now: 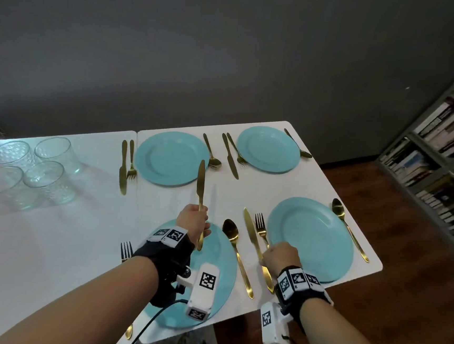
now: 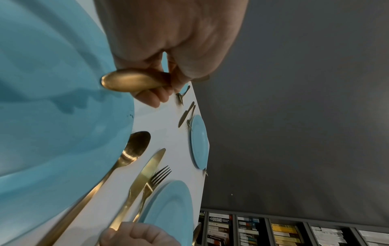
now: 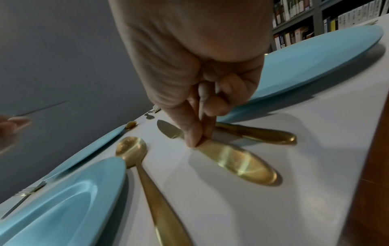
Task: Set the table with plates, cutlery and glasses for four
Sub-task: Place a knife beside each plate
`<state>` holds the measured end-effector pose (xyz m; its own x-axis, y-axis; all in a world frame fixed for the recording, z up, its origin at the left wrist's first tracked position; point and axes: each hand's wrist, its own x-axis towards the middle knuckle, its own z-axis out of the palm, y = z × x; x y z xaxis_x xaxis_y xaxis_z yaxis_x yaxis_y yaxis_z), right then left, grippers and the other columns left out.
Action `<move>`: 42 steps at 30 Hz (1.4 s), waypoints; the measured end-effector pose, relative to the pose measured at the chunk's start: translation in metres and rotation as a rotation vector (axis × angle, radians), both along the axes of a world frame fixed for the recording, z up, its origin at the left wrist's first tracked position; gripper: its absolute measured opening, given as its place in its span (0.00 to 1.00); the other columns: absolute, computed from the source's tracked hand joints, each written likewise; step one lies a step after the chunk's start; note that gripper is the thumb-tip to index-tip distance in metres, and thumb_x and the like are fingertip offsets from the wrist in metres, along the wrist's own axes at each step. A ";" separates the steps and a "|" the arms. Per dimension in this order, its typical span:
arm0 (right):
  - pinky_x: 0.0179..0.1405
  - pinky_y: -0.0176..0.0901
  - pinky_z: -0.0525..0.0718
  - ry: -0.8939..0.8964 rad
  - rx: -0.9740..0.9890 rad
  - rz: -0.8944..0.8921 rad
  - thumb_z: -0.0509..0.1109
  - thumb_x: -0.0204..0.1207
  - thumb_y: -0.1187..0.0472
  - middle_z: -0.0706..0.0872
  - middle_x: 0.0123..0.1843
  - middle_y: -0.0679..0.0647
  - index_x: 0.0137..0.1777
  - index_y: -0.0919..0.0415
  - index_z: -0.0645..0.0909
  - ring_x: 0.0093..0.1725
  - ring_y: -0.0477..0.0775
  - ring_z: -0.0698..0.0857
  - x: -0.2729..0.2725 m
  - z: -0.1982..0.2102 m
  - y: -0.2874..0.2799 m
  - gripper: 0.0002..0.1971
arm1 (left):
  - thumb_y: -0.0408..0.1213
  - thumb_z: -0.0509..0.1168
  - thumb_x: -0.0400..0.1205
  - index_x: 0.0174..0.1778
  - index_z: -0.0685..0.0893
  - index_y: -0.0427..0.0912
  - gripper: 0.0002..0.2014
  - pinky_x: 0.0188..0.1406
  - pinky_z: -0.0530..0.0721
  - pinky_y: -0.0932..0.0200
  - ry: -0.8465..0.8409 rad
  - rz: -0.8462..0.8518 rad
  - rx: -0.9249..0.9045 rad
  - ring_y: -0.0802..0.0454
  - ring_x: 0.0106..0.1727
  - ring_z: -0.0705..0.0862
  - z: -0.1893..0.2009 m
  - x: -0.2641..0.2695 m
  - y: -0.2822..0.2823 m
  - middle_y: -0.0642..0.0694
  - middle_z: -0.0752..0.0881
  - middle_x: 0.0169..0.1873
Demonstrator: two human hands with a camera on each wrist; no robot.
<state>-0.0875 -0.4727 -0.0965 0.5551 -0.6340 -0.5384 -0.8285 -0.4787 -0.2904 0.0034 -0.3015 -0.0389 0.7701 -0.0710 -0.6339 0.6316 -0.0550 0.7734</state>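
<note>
In the head view, the left hand held a gold knife by its handle, blade pointing up, above the near left plate in the lower middle of the frame. The right hand pinched the handle of a second knife lying on the white table, just beside a fork and the near right plate. A spoon lay between the 2 near plates. 2 far plates with cutlery stood at the upper middle, and 4 glasses were grouped at the left.

In the left wrist view, the fingers were curled round the knife handle.

In the right wrist view, the fingertips gripped the second knife near the middle of the frame, against the table.
</note>
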 end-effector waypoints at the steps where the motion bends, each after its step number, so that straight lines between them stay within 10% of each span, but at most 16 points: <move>1: 0.47 0.41 0.84 -0.001 -0.019 -0.003 0.66 0.75 0.61 0.89 0.53 0.59 0.54 0.64 0.85 0.52 0.60 0.87 0.000 0.000 0.001 0.12 | 0.31 0.52 0.86 0.64 0.75 0.35 0.12 0.31 0.79 0.61 0.000 0.001 0.006 0.52 0.33 0.74 0.000 -0.001 0.000 0.45 0.75 0.37; 21: 0.46 0.41 0.84 -0.180 -0.033 0.211 0.70 0.74 0.59 0.90 0.48 0.56 0.42 0.57 0.88 0.48 0.56 0.86 0.013 0.043 0.013 0.06 | 0.32 0.52 0.87 0.56 0.74 0.35 0.07 0.33 0.79 0.56 0.030 0.045 -0.089 0.49 0.31 0.74 0.016 -0.015 0.011 0.42 0.74 0.35; 26: 0.47 0.34 0.81 -0.408 0.190 0.347 0.73 0.73 0.57 0.91 0.47 0.49 0.45 0.58 0.91 0.46 0.47 0.85 0.031 0.080 0.057 0.07 | 0.31 0.51 0.86 0.55 0.75 0.36 0.08 0.37 0.81 0.54 0.029 -0.009 -0.089 0.50 0.34 0.74 0.023 -0.023 0.025 0.42 0.74 0.37; 31: 0.20 0.28 0.73 -0.360 0.405 0.319 0.75 0.72 0.58 0.86 0.34 0.47 0.46 0.56 0.89 0.26 0.43 0.78 0.046 0.082 0.111 0.05 | 0.32 0.51 0.86 0.52 0.78 0.41 0.10 0.43 0.83 0.48 0.034 -0.150 -0.114 0.49 0.38 0.76 0.026 -0.026 0.054 0.43 0.78 0.38; 42: 0.21 0.33 0.71 -0.153 0.387 0.371 0.76 0.71 0.62 0.85 0.33 0.49 0.32 0.53 0.83 0.25 0.45 0.76 0.065 0.056 0.234 0.08 | 0.33 0.54 0.86 0.34 0.75 0.44 0.13 0.35 0.81 0.59 0.073 -0.254 0.096 0.55 0.33 0.74 0.012 0.004 0.186 0.48 0.73 0.33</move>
<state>-0.0229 -0.2388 -0.0407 0.7938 -0.1532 -0.5886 -0.5591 -0.5647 -0.6070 0.0074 -0.1151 -0.0267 0.6872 -0.1926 -0.7005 0.6421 -0.2899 0.7097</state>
